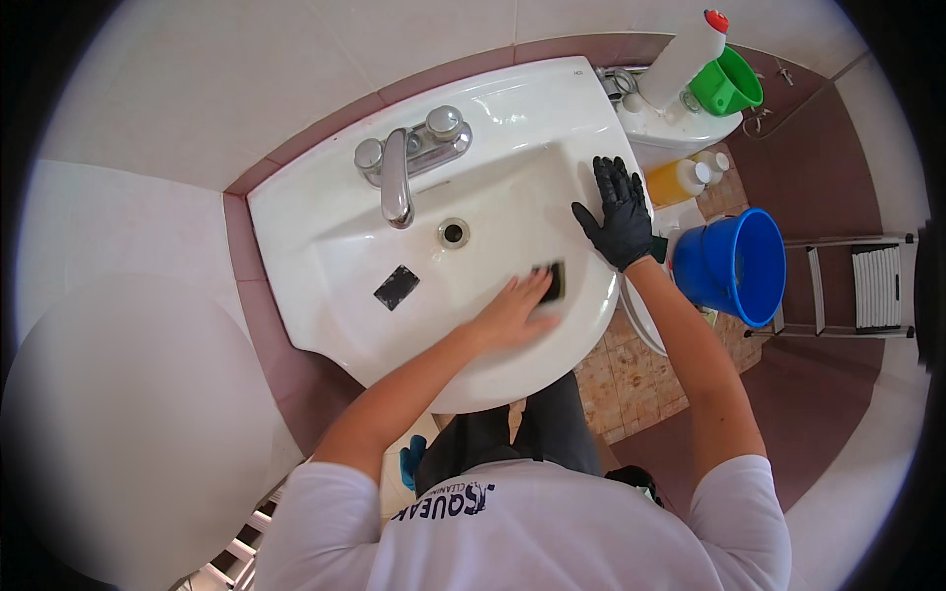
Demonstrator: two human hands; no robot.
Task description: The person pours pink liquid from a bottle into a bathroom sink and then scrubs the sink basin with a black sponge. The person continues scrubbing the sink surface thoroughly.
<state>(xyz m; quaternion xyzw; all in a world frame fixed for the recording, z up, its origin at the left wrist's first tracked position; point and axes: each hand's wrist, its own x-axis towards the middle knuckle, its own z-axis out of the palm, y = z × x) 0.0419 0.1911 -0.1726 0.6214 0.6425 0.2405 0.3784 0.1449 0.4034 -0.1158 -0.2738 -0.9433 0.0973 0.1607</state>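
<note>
My bare left hand (514,313), blurred by motion, is in the right front part of the white sink basin (345,246). Its fingers are on a small dark scouring sponge (556,282) with a pale yellowish edge, pressed against the basin wall. In a black glove, my right hand (619,212) lies flat on the sink's right rim, fingers stretched out and holding nothing. A black rectangular scouring pad (397,288) with whitish smears rests in the basin, left of the drain (453,233). Above the basin stands a chrome two-knob faucet (397,177).
On the toilet tank (670,128) stand a white bottle (685,61) with a red cap and a green container (727,84). Below are a yellow-liquid bottle (675,182) and a blue bucket (731,266). A folding step ladder (875,286) stands at the far right.
</note>
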